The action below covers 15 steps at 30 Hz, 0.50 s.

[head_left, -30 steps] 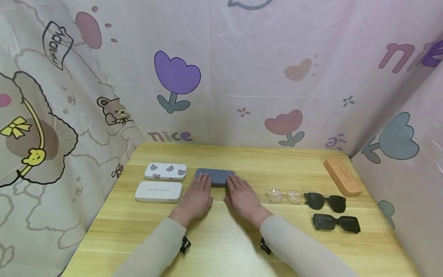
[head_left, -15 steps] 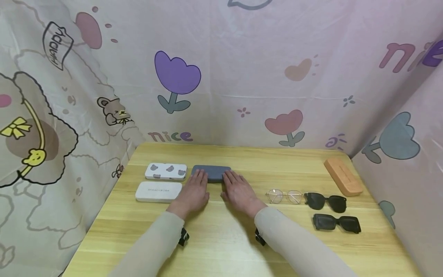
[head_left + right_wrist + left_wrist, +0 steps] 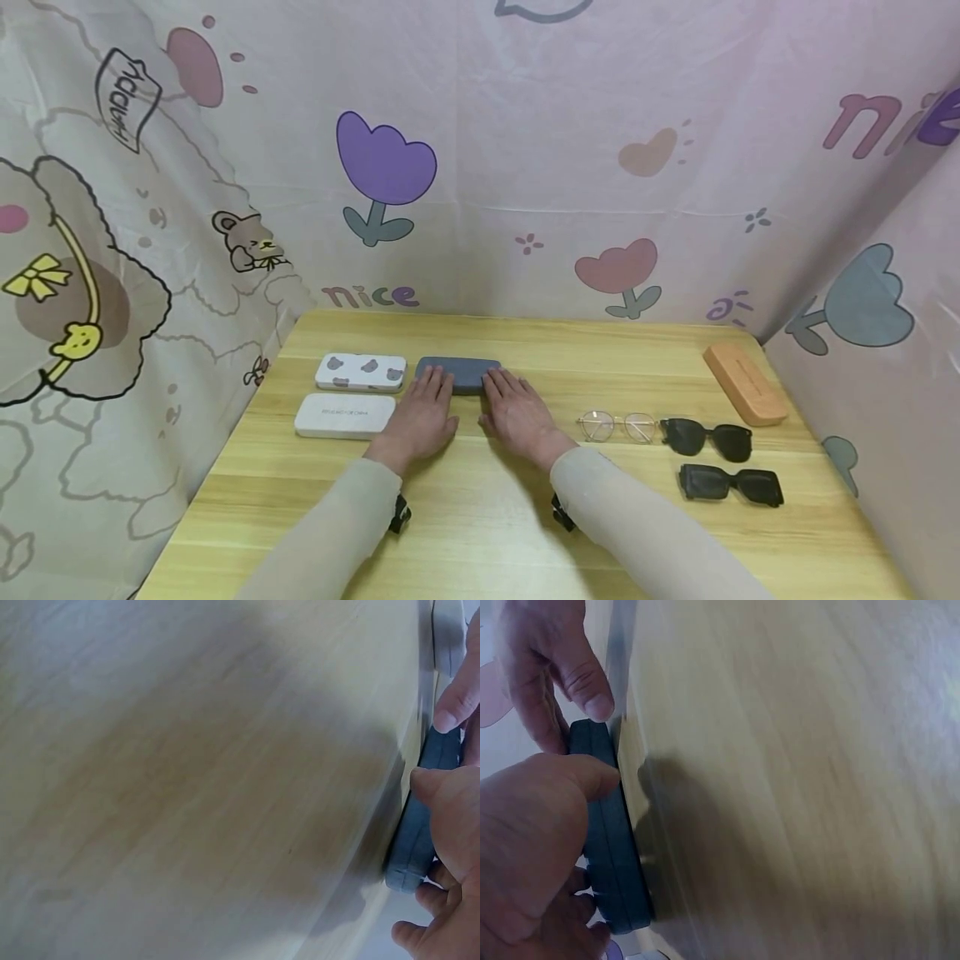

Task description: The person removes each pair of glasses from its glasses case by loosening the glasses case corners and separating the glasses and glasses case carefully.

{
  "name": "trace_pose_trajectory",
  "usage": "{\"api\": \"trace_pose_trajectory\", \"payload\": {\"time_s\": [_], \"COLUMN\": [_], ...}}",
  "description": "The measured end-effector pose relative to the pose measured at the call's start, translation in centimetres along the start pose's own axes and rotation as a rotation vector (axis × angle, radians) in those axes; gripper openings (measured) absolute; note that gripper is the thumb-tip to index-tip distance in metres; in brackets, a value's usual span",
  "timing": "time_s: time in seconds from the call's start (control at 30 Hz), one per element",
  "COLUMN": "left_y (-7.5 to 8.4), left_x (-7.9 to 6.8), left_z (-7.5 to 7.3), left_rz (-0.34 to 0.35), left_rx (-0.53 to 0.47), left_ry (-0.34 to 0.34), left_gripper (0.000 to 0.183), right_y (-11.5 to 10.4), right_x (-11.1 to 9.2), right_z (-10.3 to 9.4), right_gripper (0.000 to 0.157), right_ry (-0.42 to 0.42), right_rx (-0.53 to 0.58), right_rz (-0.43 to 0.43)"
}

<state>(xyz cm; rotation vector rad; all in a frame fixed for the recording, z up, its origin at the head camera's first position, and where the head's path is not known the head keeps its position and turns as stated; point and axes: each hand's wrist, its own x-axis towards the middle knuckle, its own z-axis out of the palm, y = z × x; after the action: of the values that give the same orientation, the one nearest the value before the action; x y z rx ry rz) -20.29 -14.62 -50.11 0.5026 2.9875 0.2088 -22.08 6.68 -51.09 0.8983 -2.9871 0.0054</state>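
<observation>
A blue-grey glasses case (image 3: 467, 377) lies flat on the wooden table, towards the back and a little left of the middle. My left hand (image 3: 422, 417) rests its straight fingers on the case's left end. On its right end lie the fingertips of my right hand (image 3: 521, 417). Both thumbs point inward, in front of the case's near edge in the head view. The wrist views show the case's dark side (image 3: 611, 840) low on the tabletop, partly covered by the hands. Left of it are a white case with bear prints (image 3: 362, 372) and a plain white case (image 3: 345, 416).
On the right lie gold-rimmed glasses (image 3: 618, 426), black sunglasses (image 3: 707, 439) and thicker-framed black sunglasses (image 3: 731, 484). An orange-tan case (image 3: 745, 384) sits slanted near the right edge of the table (image 3: 480, 533). Printed curtains (image 3: 480, 208) hang behind and along both sides.
Over the first half second the blue-grey case slid slightly left and back under both hands, closer to the bear-print case. Since then case and hands have stayed nearly still.
</observation>
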Motion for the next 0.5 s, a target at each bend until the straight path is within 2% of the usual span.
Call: {"api": "trace_pose_trajectory", "payload": {"time_s": [0.2,0.5], "left_y": [0.3,0.4], "left_x": [0.1,0.0], "left_z": [0.2,0.1], "left_rz": [0.006,0.013], "left_rx": [0.015,-0.024], "left_ry": [0.004,0.017], "left_gripper": [0.075,0.066], "right_y": [0.8,4.1], "right_x": [-0.9,-3.7], "right_z": [0.1,-0.9], "right_gripper": [0.076,0.072], "right_ry": [0.027,0.097], "right_rx": [0.040,0.055], "right_rz": [0.005,0.111]}}
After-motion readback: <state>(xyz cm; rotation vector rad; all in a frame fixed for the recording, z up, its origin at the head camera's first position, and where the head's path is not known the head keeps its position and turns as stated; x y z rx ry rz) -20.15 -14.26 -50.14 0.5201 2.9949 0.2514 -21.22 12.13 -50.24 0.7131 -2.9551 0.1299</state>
